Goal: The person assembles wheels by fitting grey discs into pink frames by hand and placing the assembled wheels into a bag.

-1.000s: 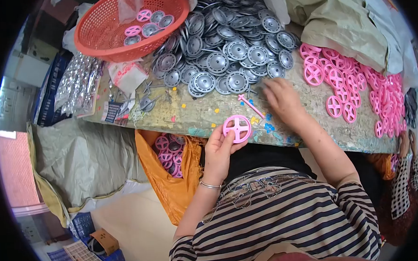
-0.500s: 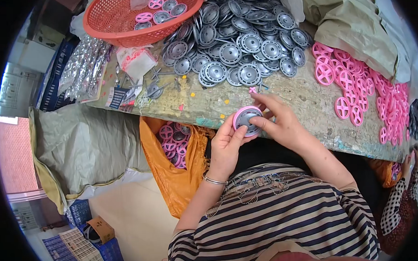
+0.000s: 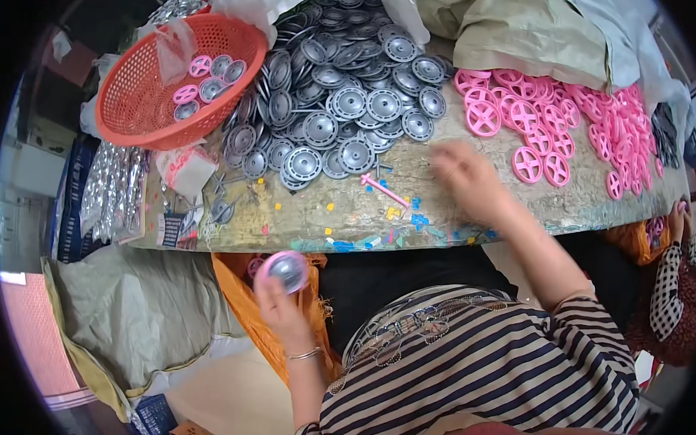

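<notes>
My left hand [image 3: 281, 308] grips a toy wheel [image 3: 287, 272], grey with a pink rim, above the mouth of the orange bag [image 3: 236, 294]. My right hand [image 3: 473, 182] is over the table, smeared by motion, so its fingers cannot be read. It is between the heap of grey wheel discs [image 3: 357, 154] and the pink spoked wheel rings [image 3: 527, 164], touching neither as far as I can see. A pink rod [image 3: 385, 192] with a small cross-shaped end lies on the table to its left.
A red plastic basket [image 3: 118, 99] at the back left holds several grey and pink wheels. Shiny silver packets [image 3: 109, 191] lie beside it. Grey-green sacking [image 3: 510, 31] drapes behind the pink rings. At the far right, a co-worker's hand [image 3: 676, 220] shows by the table edge.
My hands have parted: the left has carried the wheel left and down to the orange bag, while the right has let go of it and moved over the table. The view has shifted.
</notes>
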A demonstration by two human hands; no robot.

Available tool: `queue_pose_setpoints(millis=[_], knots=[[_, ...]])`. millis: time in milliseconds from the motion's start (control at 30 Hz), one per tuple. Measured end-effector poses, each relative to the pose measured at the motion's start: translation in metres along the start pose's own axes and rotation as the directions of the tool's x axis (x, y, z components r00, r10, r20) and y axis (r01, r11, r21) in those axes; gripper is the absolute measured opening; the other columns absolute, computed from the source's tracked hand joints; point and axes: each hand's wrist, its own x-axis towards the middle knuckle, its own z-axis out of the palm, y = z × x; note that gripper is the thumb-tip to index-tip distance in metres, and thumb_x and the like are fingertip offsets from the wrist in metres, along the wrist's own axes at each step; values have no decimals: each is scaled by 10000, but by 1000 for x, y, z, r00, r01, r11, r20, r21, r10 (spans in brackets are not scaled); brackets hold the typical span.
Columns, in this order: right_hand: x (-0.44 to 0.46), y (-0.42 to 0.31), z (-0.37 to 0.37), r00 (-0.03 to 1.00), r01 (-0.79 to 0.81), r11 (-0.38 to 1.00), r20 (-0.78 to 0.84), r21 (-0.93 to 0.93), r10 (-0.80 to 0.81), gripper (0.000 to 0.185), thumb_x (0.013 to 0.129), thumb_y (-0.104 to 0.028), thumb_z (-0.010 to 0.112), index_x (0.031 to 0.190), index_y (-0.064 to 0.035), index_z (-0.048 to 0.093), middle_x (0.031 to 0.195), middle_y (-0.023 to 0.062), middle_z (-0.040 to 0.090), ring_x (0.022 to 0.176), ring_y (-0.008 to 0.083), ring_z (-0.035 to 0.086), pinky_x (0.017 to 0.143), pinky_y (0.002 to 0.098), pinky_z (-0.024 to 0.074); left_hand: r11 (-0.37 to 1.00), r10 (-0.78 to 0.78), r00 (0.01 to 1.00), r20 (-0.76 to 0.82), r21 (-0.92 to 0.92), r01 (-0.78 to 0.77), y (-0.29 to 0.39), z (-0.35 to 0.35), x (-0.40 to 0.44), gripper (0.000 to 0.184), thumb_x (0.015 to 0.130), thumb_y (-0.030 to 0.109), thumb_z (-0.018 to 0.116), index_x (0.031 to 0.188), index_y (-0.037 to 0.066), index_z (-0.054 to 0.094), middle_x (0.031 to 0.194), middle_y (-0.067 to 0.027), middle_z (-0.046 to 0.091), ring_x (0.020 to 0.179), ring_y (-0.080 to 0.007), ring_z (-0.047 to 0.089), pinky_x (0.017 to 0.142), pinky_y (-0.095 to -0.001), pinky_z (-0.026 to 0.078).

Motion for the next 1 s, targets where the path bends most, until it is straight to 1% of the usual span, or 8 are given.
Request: queue_pose_setpoints(millis=[100, 267, 367, 433, 500, 600, 700, 1000], knots=[[31, 58, -42, 801, 200, 730, -320, -654, -506, 554, 765, -274, 706, 1225, -26, 524, 1165, 183, 554, 1079, 354, 506, 934, 440, 394, 870, 85, 996, -28, 490, -60, -22, -51, 18, 352, 972, 147, 452, 1257, -58, 476, 1176, -171, 562, 1025, -247, 573, 927, -333, 437], [42, 70, -61, 917, 101, 721, -217, -686, -335, 686, 688, -251, 760, 1269, -11, 484, 1184, 184, 540, 1068, 355, 503, 914, 441, 402, 583, 167, 981, 98, 792, -179, -48, -61, 23, 422, 953, 121, 484, 1323, -62, 397, 1228, -213, 528, 1107, -285, 550, 950, -340, 429], [38, 35, -40, 899, 273, 866, -210, -420, -385, 630, 702, -237, 757, 1234, -1, 514, 1081, 184, 590, 931, 334, 580, 807, 406, 470, 969, 7, 993, 121, 243, -37, -7, -11, 18, 411, 937, 77, 504, 1315, -54, 408, 1247, -190, 517, 1127, -251, 541, 944, -336, 445], [18, -21, -14, 974, 221, 974, -35, -55, -224, 635, 720, -261, 766, 1243, -3, 514, 1127, 171, 597, 972, 252, 600, 745, 328, 508, 984, 39, 973, 228, 161, -77, 3, 17, 11, 390, 938, 55, 498, 1308, -39, 420, 1244, -167, 521, 1125, -225, 542, 931, -319, 460], [-4, -46, 20, 892, 451, 888, 64, -88, -447, 660, 681, -247, 787, 1233, -10, 512, 1112, 174, 599, 965, 315, 594, 827, 392, 474, 977, 58, 938, 342, -211, 17, 13, 56, 1, 407, 947, 66, 492, 1332, -24, 395, 1223, -156, 535, 1089, -216, 563, 911, -299, 470], [-17, -63, 55, 785, 594, 803, 185, 47, -592, 640, 708, -221, 752, 1254, -16, 490, 1125, 179, 590, 991, 355, 569, 872, 421, 443, 977, -171, 859, 482, -32, 213, 13, 81, -3, 413, 980, 132, 447, 1359, -1, 348, 1199, -131, 541, 1050, -209, 586, 873, -310, 510], [5, -49, 67, 820, 560, 829, 134, 9, -556, 541, 734, -197, 710, 1207, -16, 519, 1131, 162, 588, 975, 345, 566, 884, 425, 436, 838, -282, 862, 422, -329, 435, 10, 74, 1, 346, 990, 176, 420, 1287, 0, 434, 1147, -116, 579, 994, -201, 622, 788, -338, 566], [82, -23, 85, 777, 611, 699, 115, -372, -619, 374, 778, -101, 614, 1142, -27, 567, 986, 141, 627, 902, 323, 566, 815, 415, 457, 728, -280, 860, 427, -490, 480, 2, 63, 3, 338, 995, 189, 413, 1280, 7, 422, 1206, -135, 549, 1071, -255, 595, 877, -416, 539]])
